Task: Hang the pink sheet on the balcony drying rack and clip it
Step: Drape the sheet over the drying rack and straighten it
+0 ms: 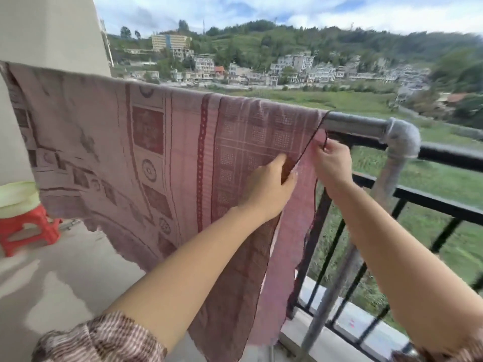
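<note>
The pink sheet point(109, 142), patterned with dark red squares and circles, hangs over the grey metal bar of the drying rack point(355, 125) and drapes down toward the balcony floor. My left hand point(269, 189) pinches the sheet's dark hem at its right end, just below the bar. My right hand point(330, 165) grips the same edge a little farther right, close to the bar's elbow joint point(402, 137). No clip is visible.
A black balcony railing point(444, 202) runs behind and below the rack on the right. A red plastic stool point(28, 228) with a pale green basin point(15, 197) on it stands at the left. A cream wall point(52, 30) rises at the far left.
</note>
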`<state>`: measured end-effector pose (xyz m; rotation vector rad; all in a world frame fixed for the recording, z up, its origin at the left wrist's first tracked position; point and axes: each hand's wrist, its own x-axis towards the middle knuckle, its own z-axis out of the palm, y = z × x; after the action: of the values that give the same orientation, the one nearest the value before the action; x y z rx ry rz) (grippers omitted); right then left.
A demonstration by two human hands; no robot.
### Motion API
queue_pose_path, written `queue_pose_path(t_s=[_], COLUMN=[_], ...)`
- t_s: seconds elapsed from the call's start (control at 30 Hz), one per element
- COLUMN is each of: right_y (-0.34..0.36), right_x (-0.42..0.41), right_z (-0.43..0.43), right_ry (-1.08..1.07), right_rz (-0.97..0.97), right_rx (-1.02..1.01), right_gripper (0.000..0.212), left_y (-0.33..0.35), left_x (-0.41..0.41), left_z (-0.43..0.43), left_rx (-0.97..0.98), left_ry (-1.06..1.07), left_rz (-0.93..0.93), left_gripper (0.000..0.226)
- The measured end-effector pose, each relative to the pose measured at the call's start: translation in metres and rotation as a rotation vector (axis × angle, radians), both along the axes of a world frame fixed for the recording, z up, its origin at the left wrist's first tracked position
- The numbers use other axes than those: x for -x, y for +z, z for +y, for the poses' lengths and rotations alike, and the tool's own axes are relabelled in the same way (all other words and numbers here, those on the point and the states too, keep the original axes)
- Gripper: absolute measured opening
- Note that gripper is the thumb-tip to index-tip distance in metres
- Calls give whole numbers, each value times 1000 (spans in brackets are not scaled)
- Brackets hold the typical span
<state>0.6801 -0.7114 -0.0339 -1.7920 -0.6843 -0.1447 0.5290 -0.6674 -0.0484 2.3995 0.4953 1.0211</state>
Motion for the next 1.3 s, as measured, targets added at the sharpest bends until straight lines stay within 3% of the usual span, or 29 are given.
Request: queue_pose_path(t_s=[0.07,0.2,0.3,0.47,0.57,0.63,0.7,0.77,0.9,1.0,1.1,1.17,1.23,1.3], right_y=[2,6,11,40,68,80,82,71,32,23,23,25,30,40], right_x=[10,38,65,76,53,17,-19,-44,-52,-37,-28,-35,-44,-51], right_z=[-6,-32,-69,-124,-141,-141,-136,-126,-91,-68,-58,-54,-59,-74], right_ry=[13,119,124,130,-39,-62,132,421,930,981,927,903,921,858], right_rz=[-52,-60,-216,-514,-685,-507,-135,102,254,247,161,234,401,363], right_rx=[133,304,370,72,-169,-236,-213,-30,330,459,457,337,149,49], right_gripper=[31,15,29,16,14,19,23,28,41,35,31,38,28,15], left_y=[-2,-6,-5,6,19,23,24,25,25,29,31,34,37,41], left_x=[-2,-4,-3,-4,-9,-13,-16,-17,-19,-18,-13,-8,-2,0], left_z=[-1,-3,-7,-20,-30,-34,-36,-39,-50,-63,-78,-85,-95,-108], left_rx=[25,20,46,60,8,-15,-13,-6,26,37,56,78,101,107], left_ry=[21,64,62,70,113,126,160,215,325,374,398,415,400,355], left_rz=[-23,-29,-54,-87,-85,-54,-39,-47,-78,-48,-29,-40,-79,-92], left_gripper=[18,30,30,9,11,15,16,15,20,23,24,24,25,24])
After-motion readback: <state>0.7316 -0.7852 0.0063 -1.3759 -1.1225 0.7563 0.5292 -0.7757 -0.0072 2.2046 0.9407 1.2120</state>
